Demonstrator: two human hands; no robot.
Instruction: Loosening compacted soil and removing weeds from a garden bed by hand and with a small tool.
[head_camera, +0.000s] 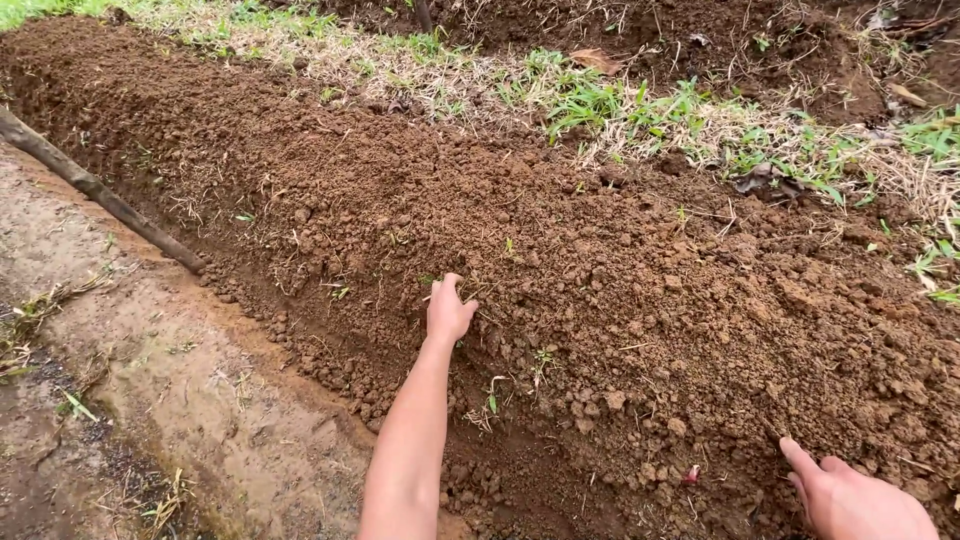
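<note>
head view: two bare hands on a loose raised bed

head view, from left to right. a dark, weathered wooden pole (95, 190) lies slanted along the foot of the long raised bed of crumbly red-brown soil (620, 250), its lower end touching the bed's base. beside it runs the compacted pale-brown dirt path (150, 340), bare but for scraps of dry straw, and this is the widest open room for a foot or an arm.

the left hand (447, 310) reaches up the near slope, fingers curled into the soil as if pinching something small; whether it grips a sprout or only crumbs i cannot tell. tiny green weed sprouts (492, 398) stand just below and right of it. the slope here is steep and cloddy, so pressure from the wrist could send clods rolling onto the path and flatten the bed's edge, in my judgement.

low on the right, the right hand (850, 500) rests on the slope, fingers loose and spread, holding nothing; a small pink-red scrap (692, 474) lies near it. leaning weight there could break the edge.

beyond the bed's far rim, a strip of green grass and dry straw (640, 110) borders it, with more dug earth behind.
</note>
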